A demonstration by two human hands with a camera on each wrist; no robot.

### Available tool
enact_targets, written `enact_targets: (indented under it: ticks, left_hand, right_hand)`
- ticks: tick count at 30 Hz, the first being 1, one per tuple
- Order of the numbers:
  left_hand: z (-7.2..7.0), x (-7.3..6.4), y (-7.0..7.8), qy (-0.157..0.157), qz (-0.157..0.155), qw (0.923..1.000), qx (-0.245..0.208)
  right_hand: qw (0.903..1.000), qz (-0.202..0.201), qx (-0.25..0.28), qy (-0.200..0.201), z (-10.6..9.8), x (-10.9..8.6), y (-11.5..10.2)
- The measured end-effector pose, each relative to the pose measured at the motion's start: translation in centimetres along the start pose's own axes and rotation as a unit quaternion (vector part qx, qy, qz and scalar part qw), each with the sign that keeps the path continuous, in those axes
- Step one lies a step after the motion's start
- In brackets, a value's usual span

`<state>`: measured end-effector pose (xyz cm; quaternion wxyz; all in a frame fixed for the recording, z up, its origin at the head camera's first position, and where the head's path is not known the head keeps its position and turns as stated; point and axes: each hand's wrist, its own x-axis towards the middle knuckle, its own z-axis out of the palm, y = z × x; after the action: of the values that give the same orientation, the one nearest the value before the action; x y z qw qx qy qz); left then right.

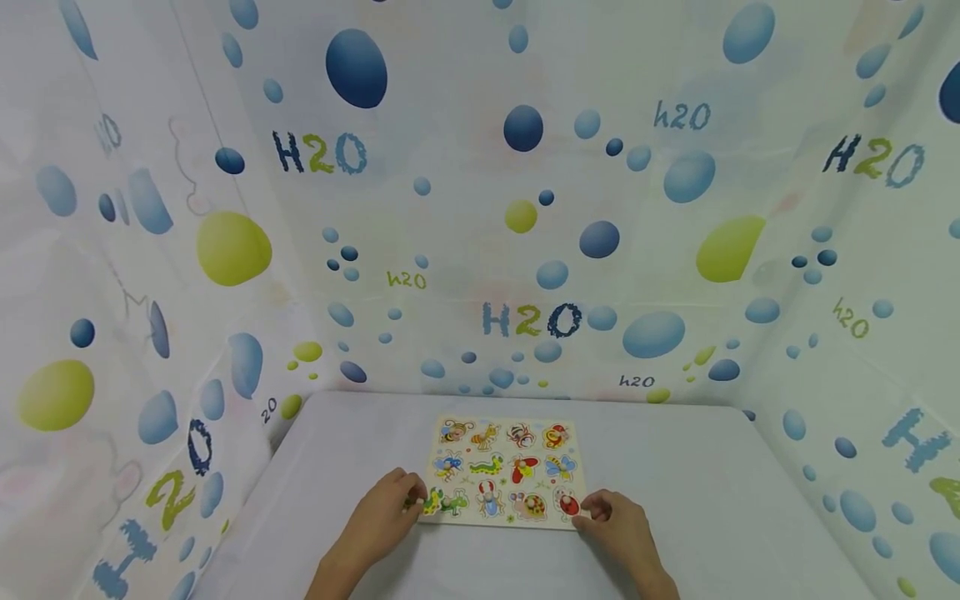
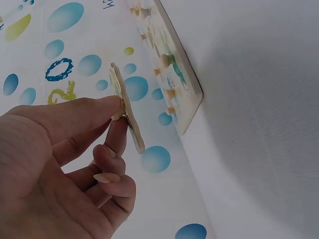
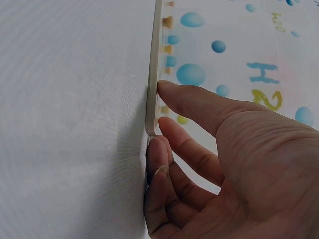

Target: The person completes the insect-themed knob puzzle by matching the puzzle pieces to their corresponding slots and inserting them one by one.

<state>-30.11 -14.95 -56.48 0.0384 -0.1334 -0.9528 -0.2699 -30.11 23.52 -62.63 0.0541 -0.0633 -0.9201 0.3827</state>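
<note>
My left hand (image 1: 387, 515) pinches a thin wooden puzzle piece (image 2: 130, 117) by its small knob between thumb and fingertips. In the head view this green and yellow piece overlaps the front left corner of the wooden peg puzzle board (image 1: 480, 523); the left wrist view shows it apart from the board, tilted on edge. My right hand (image 1: 618, 523) holds the board's front right corner, with the thumb (image 3: 174, 94) at the front edge and the other fingers bent by the side. Beside it is a red ladybug piece (image 1: 569, 504).
Insect pieces with knobs, among them a snail (image 1: 534, 506), a stag beetle (image 1: 490, 500) and a caterpillar (image 1: 487, 465), sit in rows on the board. A white cloth covers the table (image 1: 675, 467). Curtains (image 1: 450, 233) printed with bubbles and "H2O" surround it.
</note>
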Motion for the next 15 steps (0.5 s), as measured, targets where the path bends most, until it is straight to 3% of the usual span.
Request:
enact_targets:
  ticks: [15]
  left_hand:
    - [0.72,1.02,0.45,0.014,0.033,0.9994,-0.001]
  right_hand:
    - [1.0,-0.001,0.001,0.007,0.09,-0.02,-0.05]
